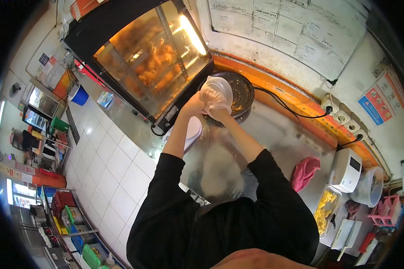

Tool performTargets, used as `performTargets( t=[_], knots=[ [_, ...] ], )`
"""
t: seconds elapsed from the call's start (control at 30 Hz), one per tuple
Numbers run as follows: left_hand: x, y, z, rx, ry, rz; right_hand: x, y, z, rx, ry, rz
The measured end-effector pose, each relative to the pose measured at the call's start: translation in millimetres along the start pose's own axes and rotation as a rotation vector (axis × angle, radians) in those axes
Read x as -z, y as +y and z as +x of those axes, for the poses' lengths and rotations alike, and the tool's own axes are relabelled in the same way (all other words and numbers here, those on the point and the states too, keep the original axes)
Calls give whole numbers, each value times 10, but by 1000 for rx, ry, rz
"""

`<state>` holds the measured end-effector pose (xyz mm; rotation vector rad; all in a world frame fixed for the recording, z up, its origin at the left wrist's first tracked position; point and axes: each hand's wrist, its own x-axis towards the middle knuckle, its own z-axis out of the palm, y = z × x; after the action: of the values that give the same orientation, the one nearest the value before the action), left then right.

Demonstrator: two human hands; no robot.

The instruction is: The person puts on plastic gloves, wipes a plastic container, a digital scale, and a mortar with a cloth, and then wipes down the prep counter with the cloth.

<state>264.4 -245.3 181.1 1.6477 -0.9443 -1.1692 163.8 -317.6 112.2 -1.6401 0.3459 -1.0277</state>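
Note:
Both arms, in black sleeves, stretch forward over the steel counter. My left hand (194, 105) is closed on the near left edge of a translucent white plastic container (224, 85). My right hand (218, 112) grips the same container on its near side. Pale, pinkish stuff shows through or inside it; I cannot make out what it is. The container is held over the left part of a round black pan (248, 85), which has brown crumbs in it. A round white lid or scale top (193, 127) lies just below my left hand.
A lit glass warming cabinet (152, 58) with fried food stands at left. A black cable (292, 107) runs to wall sockets (341, 117). Rightward lie a red cloth (305, 173), a white device (345, 170), a tray of yellow pieces (326, 208) and a cutting board (347, 234).

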Motion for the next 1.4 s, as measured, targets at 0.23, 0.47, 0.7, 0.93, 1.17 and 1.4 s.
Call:
performTargets(
  t=[0.23,0.47,0.7,0.93,1.17,1.4],
  knots=[
    [364,63,520,-14,71,91,721,-587,469,-158,-878,-1197],
    [107,412,639,-27,-17,243,179,672,746,-13,142,-275],
    [309,293,785,-15,77,374,583,-268,477,-44,-939,-1239],
    [178,464,647,3,43,317,571,-149,492,193,0,-641],
    [293,371,762,-51,33,280,508,-479,288,108,-466,-1041],
    [184,591,567,32,-10,188,500,59,527,254,186,-973]
  ],
)
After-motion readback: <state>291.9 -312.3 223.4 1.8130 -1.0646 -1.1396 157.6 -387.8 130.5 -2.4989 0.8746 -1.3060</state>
